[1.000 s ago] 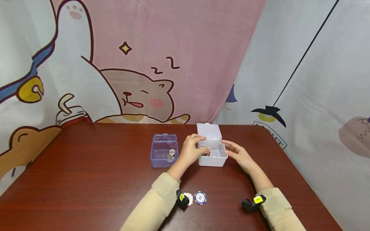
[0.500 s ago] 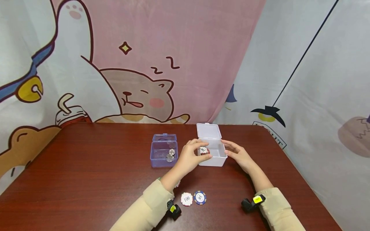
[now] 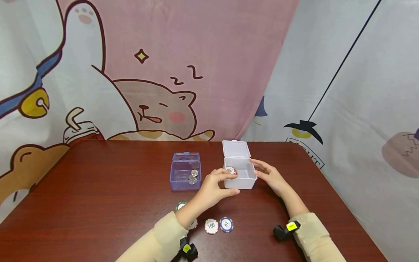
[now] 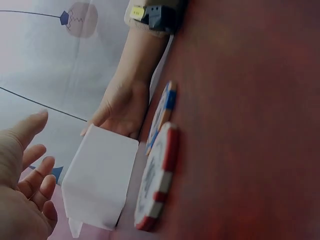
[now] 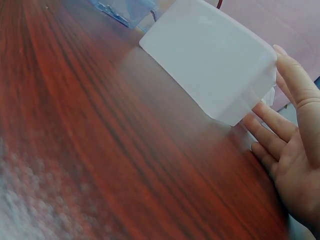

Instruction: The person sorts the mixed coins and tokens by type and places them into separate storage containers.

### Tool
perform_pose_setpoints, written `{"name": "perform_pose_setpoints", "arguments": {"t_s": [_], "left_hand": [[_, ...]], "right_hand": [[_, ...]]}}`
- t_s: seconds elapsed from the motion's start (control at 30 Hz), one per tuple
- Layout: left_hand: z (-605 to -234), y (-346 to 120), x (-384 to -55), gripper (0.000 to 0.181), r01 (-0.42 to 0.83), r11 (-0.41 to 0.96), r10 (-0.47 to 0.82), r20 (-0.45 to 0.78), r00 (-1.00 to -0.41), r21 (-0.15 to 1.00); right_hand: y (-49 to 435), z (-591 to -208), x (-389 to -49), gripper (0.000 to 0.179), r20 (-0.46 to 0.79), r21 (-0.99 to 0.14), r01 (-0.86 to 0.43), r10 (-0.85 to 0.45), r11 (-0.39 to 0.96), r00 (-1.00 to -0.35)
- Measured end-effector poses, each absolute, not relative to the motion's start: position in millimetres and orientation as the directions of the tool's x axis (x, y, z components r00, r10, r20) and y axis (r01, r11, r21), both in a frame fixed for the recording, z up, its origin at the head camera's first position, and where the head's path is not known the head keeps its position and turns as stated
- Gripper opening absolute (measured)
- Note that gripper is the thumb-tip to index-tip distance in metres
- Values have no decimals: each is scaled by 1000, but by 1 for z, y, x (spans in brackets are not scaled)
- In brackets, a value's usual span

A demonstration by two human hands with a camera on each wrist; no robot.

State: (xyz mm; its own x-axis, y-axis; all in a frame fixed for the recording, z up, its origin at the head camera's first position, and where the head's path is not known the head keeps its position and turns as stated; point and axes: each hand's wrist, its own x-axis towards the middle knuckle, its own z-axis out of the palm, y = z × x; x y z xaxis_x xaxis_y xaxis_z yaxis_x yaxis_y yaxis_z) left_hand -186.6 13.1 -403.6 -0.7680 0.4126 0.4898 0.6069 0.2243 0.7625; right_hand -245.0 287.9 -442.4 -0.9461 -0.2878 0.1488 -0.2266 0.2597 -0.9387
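A white plastic box stands on the table with its lid tipped back. Inside, at its left end, lie red-and-white poker chips. My left hand hovers at the box's front left, thumb and fingers spread apart with nothing between them; the left wrist view shows the same gap. At the box's right side, my right hand rests its fingertips and thumb against the wall, fingers fairly straight. In the right wrist view the thumb lies at the box's corner.
Left of the white box is an open translucent blue box with several silver coins. Nearer on the table lie a white 100 chip, a blue 10 chip, a green-edged chip and another chip partly behind the left forearm.
My left hand has drawn back from inside the white box toward its front, its thumb and fingers opening. The chips in the box have come into view. My right hand has stayed put.
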Motion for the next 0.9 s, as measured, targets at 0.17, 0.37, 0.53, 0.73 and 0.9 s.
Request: {"name": "perform_pose_setpoints", "arguments": {"t_s": [0.17, 0.37, 0.53, 0.73, 0.9], "left_hand": [[-408, 9, -179, 45, 624, 233, 466, 477, -745, 746], [-413, 4, -170, 46, 595, 260, 510, 416, -753, 760], [-418, -2, -164, 47, 605, 299, 564, 375, -736, 738], [-420, -8, -157, 46, 607, 324, 607, 332, -722, 725], [-424, -13, -155, 45, 614, 346, 630, 309, -713, 710]], "right_hand": [[288, -444, -245, 48, 169, -938, -246, -296, 244, -940], [288, -444, -245, 47, 182, -935, -259, -298, 242, -937], [287, -443, -245, 47, 183, -935, -259, -295, 243, -938], [287, -443, -244, 47, 182, -932, -260, -293, 252, -939], [288, -443, -244, 48, 182, -936, -258, -297, 240, -937]]}}
